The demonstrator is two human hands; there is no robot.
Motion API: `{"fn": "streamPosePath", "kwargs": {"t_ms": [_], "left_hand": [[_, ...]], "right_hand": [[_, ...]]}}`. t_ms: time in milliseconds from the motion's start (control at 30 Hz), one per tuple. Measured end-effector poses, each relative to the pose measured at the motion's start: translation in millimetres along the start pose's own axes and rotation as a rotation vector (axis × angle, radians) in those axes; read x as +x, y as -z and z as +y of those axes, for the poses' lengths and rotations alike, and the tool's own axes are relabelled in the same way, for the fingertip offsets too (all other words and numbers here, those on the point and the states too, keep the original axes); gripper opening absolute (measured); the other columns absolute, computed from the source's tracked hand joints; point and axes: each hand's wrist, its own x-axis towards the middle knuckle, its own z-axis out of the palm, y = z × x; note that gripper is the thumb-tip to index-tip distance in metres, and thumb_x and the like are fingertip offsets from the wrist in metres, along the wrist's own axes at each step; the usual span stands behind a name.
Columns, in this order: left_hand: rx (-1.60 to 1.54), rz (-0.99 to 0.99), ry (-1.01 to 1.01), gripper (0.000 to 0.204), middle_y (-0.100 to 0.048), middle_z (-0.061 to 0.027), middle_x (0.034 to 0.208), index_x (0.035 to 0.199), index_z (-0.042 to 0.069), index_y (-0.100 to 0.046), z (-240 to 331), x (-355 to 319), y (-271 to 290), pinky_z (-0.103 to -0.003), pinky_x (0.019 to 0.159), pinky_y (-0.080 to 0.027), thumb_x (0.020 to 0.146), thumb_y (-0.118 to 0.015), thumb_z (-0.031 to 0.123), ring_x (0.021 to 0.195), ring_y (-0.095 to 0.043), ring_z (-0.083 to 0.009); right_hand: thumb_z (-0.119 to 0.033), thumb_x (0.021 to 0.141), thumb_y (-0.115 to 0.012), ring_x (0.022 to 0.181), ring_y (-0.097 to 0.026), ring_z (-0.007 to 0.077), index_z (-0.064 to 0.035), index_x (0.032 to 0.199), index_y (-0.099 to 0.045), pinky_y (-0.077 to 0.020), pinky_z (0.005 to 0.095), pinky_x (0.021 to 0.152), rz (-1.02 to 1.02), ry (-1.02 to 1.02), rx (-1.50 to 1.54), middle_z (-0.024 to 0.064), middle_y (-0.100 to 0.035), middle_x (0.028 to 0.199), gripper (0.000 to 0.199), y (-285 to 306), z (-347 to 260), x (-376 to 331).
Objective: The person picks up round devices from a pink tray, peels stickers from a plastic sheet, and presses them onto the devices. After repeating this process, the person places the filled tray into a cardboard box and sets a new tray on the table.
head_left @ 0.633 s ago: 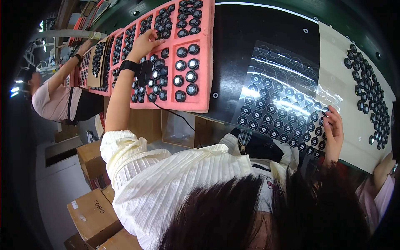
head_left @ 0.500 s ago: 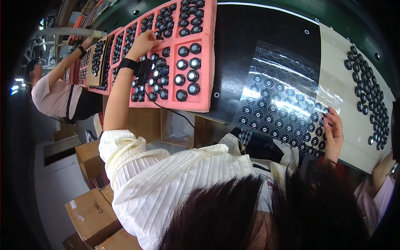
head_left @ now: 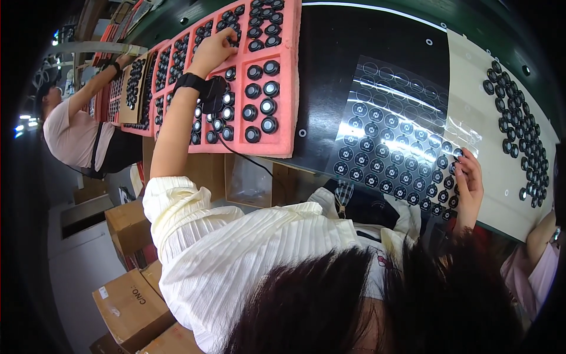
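The left arm reaches forward and outward, its forearm rising from a pushed-up white sleeve (head_left: pixel 177 197) to a black wristband (head_left: pixel 190 82) with a small black device (head_left: pixel 213 95) beside it. The left hand (head_left: pixel 213 53) is over a pink tray (head_left: pixel 288 106), its back turned up and the wrist slightly bent. Its fingers (head_left: pixel 227 35) curl loosely together and point down at one of the far compartments, where black round pieces (head_left: pixel 227 22) lie in a group; whether they pinch one cannot be told.

The right hand (head_left: pixel 470 183) comes up from below at the near right edge of a clear sheet (head_left: pixel 407 97), which lies flat across the black counter (head_left: pixel 330 53) and a pale mat (head_left: pixel 474 76). Its fingers are bent, with thumb and index drawn near each other by the outermost dark round labels (head_left: pixel 377 163); whether they grip anything is unclear. The labels fill the sheet's nearer rows. More black round pieces are scattered on the mat, to the right of that hand.
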Motion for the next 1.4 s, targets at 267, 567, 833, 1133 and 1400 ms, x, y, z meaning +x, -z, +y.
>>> {"fn": "streamPosePath", "kwargs": {"t_ms": [267, 567, 833, 1133, 1400], "left_hand": [[0.015, -0.014, 0.131, 0.022, -0.054, -0.0050, 0.063, 0.082, 0.007, -0.052, -34.3, -7.5, -4.3, -0.032, 0.055, -0.042, 0.069, -0.066, 0.019, 0.060, -0.054, -0.0204], [-1.375, -0.222, 0.541, 0.015, -0.056, -0.0035, 0.075, 0.087, 0.003, -0.057, -34.3, -23.6, 21.1, -0.026, 0.063, -0.045, 0.074, -0.060, 0.010, 0.070, -0.055, -0.0153], [-0.321, 0.237, 0.070, 0.024, -0.059, -0.0068, 0.087, 0.095, 0.000, -0.057, -3.9, -10.6, -10.3, -0.026, 0.071, -0.046, 0.072, -0.059, -0.002, 0.080, -0.058, -0.0172], [-0.220, 0.180, -0.011, 0.024, -0.063, -0.0115, 0.085, 0.093, 0.002, -0.060, 7.6, -28.0, 0.3, -0.027, 0.068, -0.047, 0.070, -0.061, 0.003, 0.075, -0.062, -0.0197], [-0.035, 0.059, 0.152, 0.022, -0.063, -0.0127, 0.084, 0.088, 0.001, -0.063, 18.7, -25.6, 10.3, -0.027, 0.066, -0.048, 0.070, -0.064, 0.014, 0.070, -0.062, -0.0201]], "right_hand": [[-0.002, 0.082, -0.049, 0.092, -0.048, 0.0086, 0.0023, 0.101, -0.053, -0.0379, 0.0201, 0.080, 0.024, -0.013, 0.033, 0.0074, -0.044, 0.122, 0.019, -1.5, -1.1, 1.5], [-0.003, 0.085, -0.046, 0.108, -0.042, 0.0145, 0.0009, 0.103, -0.051, -0.0339, 0.0243, 0.089, -0.014, -0.049, 0.026, 0.0102, -0.041, 0.126, 0.019, 2.5, 1.4, 1.3], [-0.003, 0.085, -0.046, 0.108, -0.042, 0.0144, 0.0004, 0.103, -0.051, -0.0338, 0.0239, 0.089, -0.037, -0.011, -0.001, 0.0102, -0.041, 0.125, 0.019, 4.2, 5.0, 1.8], [-0.003, 0.085, -0.046, 0.109, -0.042, 0.0147, 0.0006, 0.103, -0.051, -0.0339, 0.0243, 0.090, -0.023, -0.008, 0.005, 0.0105, -0.041, 0.125, 0.019, 3.6, 4.6, 0.1], [-0.003, 0.085, -0.046, 0.107, -0.044, 0.0142, 0.0006, 0.103, -0.051, -0.0350, 0.0240, 0.088, -0.024, 0.007, -0.005, 0.0106, -0.042, 0.124, 0.019, 4.1, 4.6, 0.7]]}}
